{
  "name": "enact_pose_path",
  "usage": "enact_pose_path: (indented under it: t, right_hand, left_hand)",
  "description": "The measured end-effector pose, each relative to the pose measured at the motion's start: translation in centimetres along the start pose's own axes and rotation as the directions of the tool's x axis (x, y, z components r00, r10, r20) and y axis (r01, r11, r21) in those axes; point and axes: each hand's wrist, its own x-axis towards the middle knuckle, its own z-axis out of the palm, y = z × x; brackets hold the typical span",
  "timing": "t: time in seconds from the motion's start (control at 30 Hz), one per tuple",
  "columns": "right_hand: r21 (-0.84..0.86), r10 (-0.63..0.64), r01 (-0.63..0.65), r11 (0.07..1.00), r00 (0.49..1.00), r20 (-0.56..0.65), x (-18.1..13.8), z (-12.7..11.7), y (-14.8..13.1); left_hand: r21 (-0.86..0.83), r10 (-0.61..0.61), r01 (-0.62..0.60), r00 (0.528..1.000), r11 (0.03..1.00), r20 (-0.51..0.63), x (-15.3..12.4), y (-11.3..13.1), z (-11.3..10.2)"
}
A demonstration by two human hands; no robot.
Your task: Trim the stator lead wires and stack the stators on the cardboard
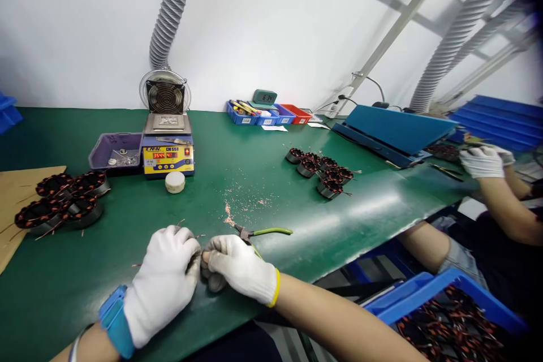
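Both my hands wear white gloves and meet near the front edge of the green bench mat [127,260]. My left hand [163,283] is closed round a dark wound coil part [195,257], mostly hidden between the gloves. My right hand [240,268] is closed too and pinches the same part from the right. Thin copper wire ends stick out above my left hand. Green-handled cutters [265,232] lie on the mat just beyond my right hand.
Several wound stators [59,203] lie at the left and another group [324,169] at the right. A solder pot [167,153] with a fan stands behind, beside a grey tray [115,150]. Another person's gloved hand [483,161] works at the right. A blue bin [445,311] holds more parts.
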Motion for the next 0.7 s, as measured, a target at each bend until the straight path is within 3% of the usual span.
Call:
enact_pose_path:
  t: [0.03,0.07,0.1,0.17,0.2,0.23,0.27,0.3,0.33,0.4,0.43,0.47,0.5,0.57,0.63,0.7]
  right_hand:
    - [-0.190,-0.104,0.084,0.978,0.990,-0.099,-0.1,-0.2,-0.1]
    - [-0.419,-0.248,0.159,0.894,0.954,-0.167,-0.3,-0.3,0.0]
    - [-0.628,-0.400,0.208,0.750,0.898,-0.181,-0.4,-0.4,0.1]
    - [-0.872,-0.587,0.232,0.431,0.806,-0.076,-0.5,-0.4,0.4]
    - [-0.914,-0.613,0.242,0.326,0.790,-0.010,-0.5,-0.3,0.5]
    - [-0.924,-0.616,0.252,0.288,0.788,0.023,-0.5,-0.2,0.6]
    - [-0.908,-0.606,0.263,0.326,0.796,0.013,-0.4,-0.1,0.7]
    - [-0.852,-0.574,0.279,0.443,0.818,-0.031,-0.2,0.0,0.6]
    - [-0.731,-0.499,0.287,0.619,0.862,-0.085,-0.1,0.2,0.5]
    - [-0.278,-0.214,0.177,0.944,0.971,-0.107,0.3,0.2,0.0]
    - [-0.035,-0.057,0.055,0.998,0.997,-0.047,0.4,0.2,-0.3]
    - [0.137,0.063,-0.068,0.988,0.997,0.038,0.6,0.1,-0.6]
    - [0.213,0.125,-0.146,0.966,0.986,0.109,0.6,-0.1,-0.8]
    - [0.104,0.093,-0.099,0.990,0.994,0.059,0.5,-0.3,-0.8]
    - [-0.282,-0.145,0.108,0.953,0.983,-0.113,0.1,-0.5,-0.4]
    - [-0.681,-0.456,0.244,0.690,0.878,-0.148,-0.2,-0.4,0.1]
  left_hand:
    - [0.000,0.000,0.000,1.000,1.000,-0.002,0.0,0.0,0.0]
    - [0.001,0.000,0.000,1.000,1.000,-0.004,0.0,0.0,0.0]
    - [0.002,0.000,0.000,1.000,1.000,-0.004,0.0,0.1,0.0]
    - [0.004,-0.005,0.005,1.000,1.000,-0.004,0.0,0.1,-0.1]
    - [0.005,-0.007,0.007,1.000,1.000,-0.002,0.0,0.1,-0.1]
    - [0.007,-0.007,0.007,1.000,1.000,0.000,0.0,0.1,-0.1]
    - [0.010,-0.007,0.007,1.000,1.000,0.001,0.0,0.1,-0.1]
    - [0.011,-0.007,0.007,1.000,1.000,-0.001,0.0,0.1,0.0]
    - [0.010,-0.006,0.006,1.000,1.000,-0.001,0.0,0.0,0.0]
    - [0.001,-0.003,0.003,1.000,1.000,-0.001,0.0,-0.1,0.1]
    - [-0.004,-0.002,0.002,1.000,1.000,-0.003,-0.1,-0.1,0.1]
    - [-0.008,-0.001,0.001,1.000,1.000,-0.006,-0.1,-0.2,0.1]
    - [-0.008,-0.001,0.000,1.000,1.000,-0.007,-0.1,-0.2,0.1]
    - [-0.004,-0.005,0.005,1.000,1.000,-0.012,-0.1,-0.2,0.1]
    - [-0.001,-0.014,0.014,1.000,1.000,-0.012,-0.1,-0.2,0.1]
    - [0.005,-0.019,0.019,1.000,1.000,-0.012,0.0,-0.2,0.1]
